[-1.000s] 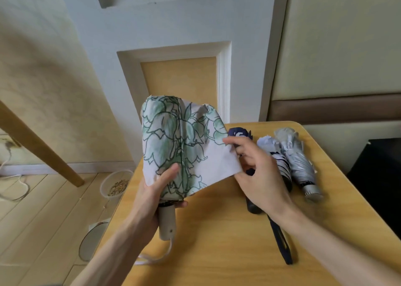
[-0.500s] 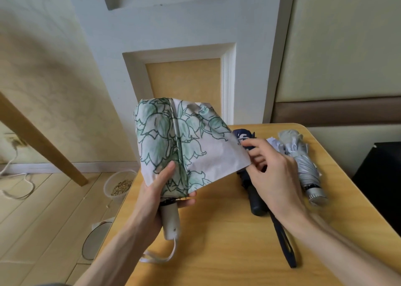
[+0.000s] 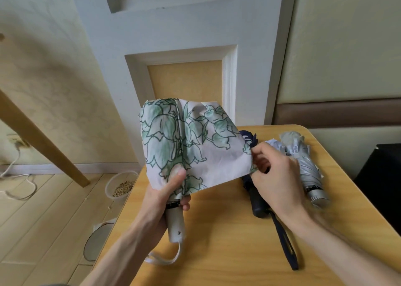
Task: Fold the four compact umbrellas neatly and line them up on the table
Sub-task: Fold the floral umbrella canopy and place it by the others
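A floral umbrella [image 3: 191, 142] with green leaves on pale cloth is held upright above the wooden table [image 3: 227, 242]. My left hand [image 3: 167, 197] grips it where the canopy meets its beige handle, thumb on the cloth. My right hand [image 3: 275, 177] pinches the canopy's right edge and pulls a fold out sideways. A folded navy umbrella [image 3: 258, 205] lies behind my right hand, its dark strap trailing toward me. A folded silver umbrella [image 3: 308, 175] lies further right. Part of a white folded umbrella [image 3: 274, 144] shows between them, mostly hidden.
The table's left edge drops to a wooden floor with a plastic bowl of grain [image 3: 121, 186] and a round lid [image 3: 95, 242]. A slanted wooden leg [image 3: 43, 140] stands at left. A white door and padded wall lie behind; a dark object [image 3: 382, 188] sits right.
My right hand has drawn the canopy edge further to the right, spreading the fold wider. The left hand keeps its grip on the umbrella.
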`<state>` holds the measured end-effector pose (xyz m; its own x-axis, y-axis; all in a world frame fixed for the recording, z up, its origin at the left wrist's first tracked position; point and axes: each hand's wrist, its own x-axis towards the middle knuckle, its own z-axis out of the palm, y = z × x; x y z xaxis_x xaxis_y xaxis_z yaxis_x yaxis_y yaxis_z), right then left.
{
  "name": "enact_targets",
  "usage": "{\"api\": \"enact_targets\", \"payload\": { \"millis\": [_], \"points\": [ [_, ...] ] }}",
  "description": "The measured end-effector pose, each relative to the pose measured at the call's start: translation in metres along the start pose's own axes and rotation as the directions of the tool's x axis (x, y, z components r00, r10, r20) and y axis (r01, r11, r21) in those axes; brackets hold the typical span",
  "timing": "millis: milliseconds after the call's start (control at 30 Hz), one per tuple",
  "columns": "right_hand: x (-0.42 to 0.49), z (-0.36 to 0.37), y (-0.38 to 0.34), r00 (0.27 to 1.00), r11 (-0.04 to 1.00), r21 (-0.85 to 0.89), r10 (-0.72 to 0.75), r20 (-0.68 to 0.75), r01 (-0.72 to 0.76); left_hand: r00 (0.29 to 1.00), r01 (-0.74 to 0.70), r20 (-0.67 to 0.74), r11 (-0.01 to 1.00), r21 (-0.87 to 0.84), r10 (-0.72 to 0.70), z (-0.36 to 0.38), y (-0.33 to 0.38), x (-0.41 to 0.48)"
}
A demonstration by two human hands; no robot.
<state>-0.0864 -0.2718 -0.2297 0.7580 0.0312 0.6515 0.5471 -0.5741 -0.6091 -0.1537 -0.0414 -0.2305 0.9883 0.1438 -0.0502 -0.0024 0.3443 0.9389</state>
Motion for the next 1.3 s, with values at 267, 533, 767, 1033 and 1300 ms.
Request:
{"api": "enact_targets", "payload": {
  "millis": [267,533,767,1033,1300],
  "points": [
    [-0.002,-0.002,-0.01,0.904,0.902,-0.242,-0.399,-0.154,0.357,0.996,-0.044,-0.076,0.999,0.005,0.044,-0.001,-0.003,0.003],
    [-0.002,-0.003,-0.018,0.896,0.892,-0.224,-0.427,-0.124,0.393,0.973,-0.077,-0.207,0.989,0.124,0.102,-0.006,-0.006,0.003],
    [0.001,-0.008,-0.011,0.907,0.882,-0.235,-0.422,-0.005,0.409,0.951,-0.117,-0.252,0.963,0.242,0.179,-0.013,-0.008,0.004],
    [0.027,-0.029,-0.006,0.757,0.99,0.074,-0.136,0.639,0.116,0.95,-0.124,-0.22,0.915,0.385,0.221,-0.025,0.007,0.008],
    [0.047,-0.049,-0.006,0.86,0.883,0.407,-0.007,0.511,-0.234,0.982,-0.152,0.016,0.746,0.648,0.186,-0.035,0.019,0.008]
  ]
}}
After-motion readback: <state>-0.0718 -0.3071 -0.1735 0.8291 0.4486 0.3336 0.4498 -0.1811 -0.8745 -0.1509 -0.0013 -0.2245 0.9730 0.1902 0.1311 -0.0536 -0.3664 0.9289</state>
